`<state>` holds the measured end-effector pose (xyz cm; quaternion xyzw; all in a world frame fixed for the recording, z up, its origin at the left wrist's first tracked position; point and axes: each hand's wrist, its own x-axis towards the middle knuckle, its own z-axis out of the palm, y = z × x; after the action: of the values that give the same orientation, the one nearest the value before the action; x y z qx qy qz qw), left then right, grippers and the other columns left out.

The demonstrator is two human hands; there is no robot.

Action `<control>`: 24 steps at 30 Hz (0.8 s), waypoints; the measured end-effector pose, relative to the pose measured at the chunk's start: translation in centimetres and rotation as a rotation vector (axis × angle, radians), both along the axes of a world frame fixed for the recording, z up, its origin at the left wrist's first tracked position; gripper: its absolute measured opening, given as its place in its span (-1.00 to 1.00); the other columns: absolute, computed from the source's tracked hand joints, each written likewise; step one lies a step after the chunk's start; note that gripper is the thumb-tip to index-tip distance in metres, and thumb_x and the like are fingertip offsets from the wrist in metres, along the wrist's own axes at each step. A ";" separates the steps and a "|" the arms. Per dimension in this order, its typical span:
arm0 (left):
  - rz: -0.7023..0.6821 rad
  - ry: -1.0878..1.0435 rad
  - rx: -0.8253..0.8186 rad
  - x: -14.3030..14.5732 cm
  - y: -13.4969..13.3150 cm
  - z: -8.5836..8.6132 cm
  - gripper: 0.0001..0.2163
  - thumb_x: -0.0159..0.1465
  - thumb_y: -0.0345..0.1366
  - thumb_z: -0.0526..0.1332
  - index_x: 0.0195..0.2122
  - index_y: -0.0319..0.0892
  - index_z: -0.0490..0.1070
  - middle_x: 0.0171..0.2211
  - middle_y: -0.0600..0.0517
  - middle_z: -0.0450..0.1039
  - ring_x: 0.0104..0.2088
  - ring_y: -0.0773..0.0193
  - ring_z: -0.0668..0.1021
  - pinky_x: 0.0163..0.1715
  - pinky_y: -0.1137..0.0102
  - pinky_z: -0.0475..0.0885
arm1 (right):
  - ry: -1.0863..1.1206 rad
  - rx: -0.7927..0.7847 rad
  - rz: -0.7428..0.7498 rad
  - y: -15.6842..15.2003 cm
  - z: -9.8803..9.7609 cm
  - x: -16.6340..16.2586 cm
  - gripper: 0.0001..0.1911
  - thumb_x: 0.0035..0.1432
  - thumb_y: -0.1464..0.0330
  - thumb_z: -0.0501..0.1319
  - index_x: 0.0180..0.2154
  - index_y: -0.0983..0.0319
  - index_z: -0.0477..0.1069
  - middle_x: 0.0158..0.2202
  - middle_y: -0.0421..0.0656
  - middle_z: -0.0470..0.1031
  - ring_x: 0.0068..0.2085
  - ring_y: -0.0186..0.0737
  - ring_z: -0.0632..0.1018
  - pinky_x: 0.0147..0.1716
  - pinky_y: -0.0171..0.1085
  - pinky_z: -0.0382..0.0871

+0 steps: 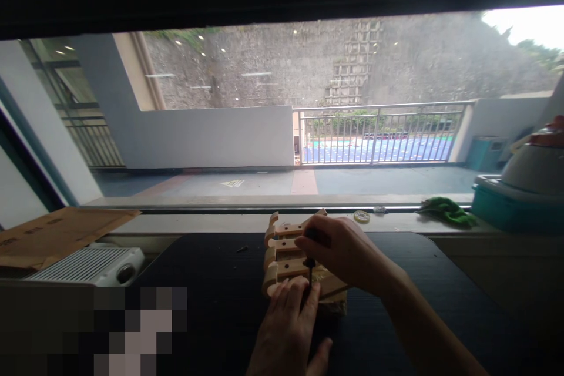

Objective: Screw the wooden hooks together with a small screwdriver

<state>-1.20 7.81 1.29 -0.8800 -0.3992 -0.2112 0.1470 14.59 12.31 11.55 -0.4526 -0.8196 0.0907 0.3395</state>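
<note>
A pale wooden model (282, 255) with several finger-like bars lies on a black mat (211, 305) in front of me. My right hand (341, 249) is closed round the dark handle of a small screwdriver (309, 270), whose shaft points down onto the wood. My left hand (288, 320) rests on the near edge of the wooden model, fingers together and pressed against it beside the screwdriver shaft. A small dark screw (241, 249) lies on the mat to the left of the model.
A white ribbed appliance (92, 264) and a cardboard sheet (57, 232) sit at the left. On the window ledge are a tape roll (361, 216) and a green cloth (447, 211). A teal tub (515, 208) with a pale lid stands at the right.
</note>
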 end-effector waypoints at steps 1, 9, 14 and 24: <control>0.000 0.000 0.002 0.0 0.0 -0.1 -0.45 0.06 -0.28 0.22 0.11 -0.31 0.27 0.01 -0.26 0.36 0.01 -0.08 0.44 -0.09 0.14 0.47 | 0.000 0.000 -0.004 0.0 0.0 0.0 -0.73 0.17 0.18 0.12 -0.39 0.23 0.42 -0.60 -0.30 0.34 -0.55 -0.42 0.29 -0.55 -0.37 0.04; 0.006 -0.022 -0.021 0.0 -0.2 -0.2 -0.44 0.07 -0.29 0.23 0.13 -0.28 0.25 0.03 -0.23 0.34 0.04 -0.06 0.42 -0.05 0.17 0.44 | 0.016 -0.026 0.058 -0.4 0.4 0.2 -0.72 0.19 0.18 0.10 -0.40 0.22 0.42 -0.58 -0.30 0.35 -0.55 -0.44 0.28 -0.55 -0.38 0.05; -0.007 -0.034 -0.050 0.1 -0.2 0.2 -0.46 0.06 -0.31 0.22 0.10 -0.30 0.28 0.02 -0.25 0.35 0.02 -0.06 0.43 -0.05 0.14 0.44 | -0.004 0.010 0.073 -0.5 0.3 -0.3 -0.72 0.20 0.22 0.09 -0.47 0.23 0.38 -0.61 -0.32 0.28 -0.55 -0.45 0.24 -0.53 -0.38 0.06; 0.004 -0.033 0.001 -0.1 0.0 -0.5 -0.41 0.05 -0.27 0.25 0.14 -0.25 0.22 0.02 -0.20 0.34 0.01 -0.05 0.42 -0.02 0.18 0.41 | 0.033 -0.024 -0.045 0.4 0.1 0.2 -0.64 0.21 0.13 0.05 -0.39 0.24 0.45 -0.60 -0.26 0.36 -0.55 -0.40 0.30 -0.56 -0.36 0.05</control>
<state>-1.32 7.84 0.82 -0.8756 -0.4033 -0.2256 0.1411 14.82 12.71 11.70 -0.4733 -0.8023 0.1004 0.3496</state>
